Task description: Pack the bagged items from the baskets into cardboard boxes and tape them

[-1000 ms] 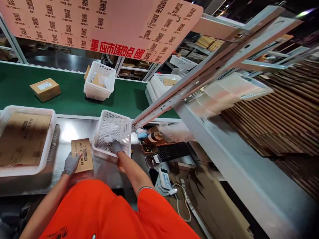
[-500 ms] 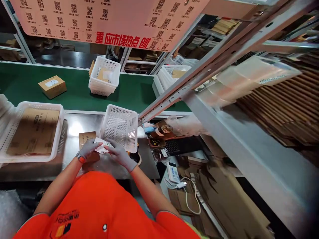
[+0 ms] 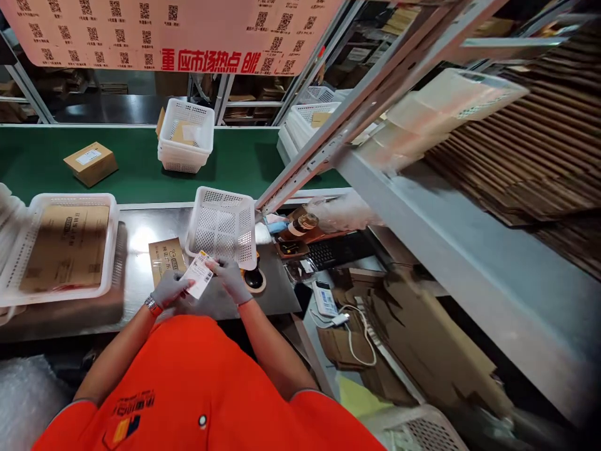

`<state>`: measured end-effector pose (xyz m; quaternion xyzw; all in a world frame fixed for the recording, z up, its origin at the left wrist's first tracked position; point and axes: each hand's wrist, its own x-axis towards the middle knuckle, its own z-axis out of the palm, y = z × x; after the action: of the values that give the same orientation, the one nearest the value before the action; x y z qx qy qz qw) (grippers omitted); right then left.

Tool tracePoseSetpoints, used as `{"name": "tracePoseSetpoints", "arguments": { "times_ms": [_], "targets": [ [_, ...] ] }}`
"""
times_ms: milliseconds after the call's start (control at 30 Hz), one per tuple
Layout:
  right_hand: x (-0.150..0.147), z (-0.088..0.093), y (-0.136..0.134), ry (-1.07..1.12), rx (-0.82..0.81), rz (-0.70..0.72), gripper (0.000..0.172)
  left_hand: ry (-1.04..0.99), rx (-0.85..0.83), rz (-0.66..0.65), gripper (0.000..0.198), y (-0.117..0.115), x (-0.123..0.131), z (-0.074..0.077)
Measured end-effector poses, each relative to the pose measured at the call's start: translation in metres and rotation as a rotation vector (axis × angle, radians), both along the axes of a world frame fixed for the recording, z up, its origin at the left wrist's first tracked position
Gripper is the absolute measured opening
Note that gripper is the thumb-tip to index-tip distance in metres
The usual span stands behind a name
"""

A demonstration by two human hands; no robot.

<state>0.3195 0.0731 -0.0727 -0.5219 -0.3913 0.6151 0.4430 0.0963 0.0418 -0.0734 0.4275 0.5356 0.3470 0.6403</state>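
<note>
Between my two gloved hands is a white printed label (image 3: 198, 275), held flat above the metal bench. My left hand (image 3: 171, 289) pinches its lower left corner. The upper right edge is gripped by my right hand (image 3: 230, 279). Just beyond my left hand, a brown cardboard box (image 3: 165, 255) with dark print lies on the bench, its near side partly hidden. A white perforated basket (image 3: 222, 227) with nothing in it stands right behind the label. Beside my right hand sits a roll of tape (image 3: 256, 282) with a dark object by it.
At left, a white basket (image 3: 113, 250) holds a flat brown carton. Across the green conveyor (image 3: 136, 147) sit a small labelled carton (image 3: 91, 164) and stacked white baskets (image 3: 185, 141). A slanted metal post (image 3: 305, 169) rises at right, near a keyboard (image 3: 323, 254).
The label, crumpled or folded before, is now spread open and faces up between my hands. More of the brown box's print shows. The whole view has shifted slightly.
</note>
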Motion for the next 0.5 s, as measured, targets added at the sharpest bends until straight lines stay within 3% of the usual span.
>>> {"name": "tracePoseSetpoints", "arguments": {
  "times_ms": [100, 200, 300, 400, 500],
  "targets": [
    [0.003, 0.011, 0.003, -0.084, 0.052, 0.067, 0.045, -0.022, -0.083, -0.172, 0.043, -0.013, -0.002, 0.001],
    [-0.003, 0.017, 0.005, -0.109, 0.099, 0.115, 0.046, -0.045, -0.124, -0.197, 0.041, -0.021, 0.003, 0.001],
    [-0.014, 0.016, 0.001, 0.01, 0.06, 0.084, 0.053, -0.054, -0.11, -0.028, 0.042, -0.023, 0.009, 0.0],
    [-0.024, 0.013, -0.013, 0.134, -0.059, 0.184, 0.059, -0.09, -0.095, 0.196, 0.047, -0.022, 0.013, -0.002],
    [-0.029, 0.011, -0.032, 0.176, -0.117, 0.281, 0.054, -0.09, -0.097, 0.327, 0.046, -0.021, 0.012, -0.003]
  ]
}}
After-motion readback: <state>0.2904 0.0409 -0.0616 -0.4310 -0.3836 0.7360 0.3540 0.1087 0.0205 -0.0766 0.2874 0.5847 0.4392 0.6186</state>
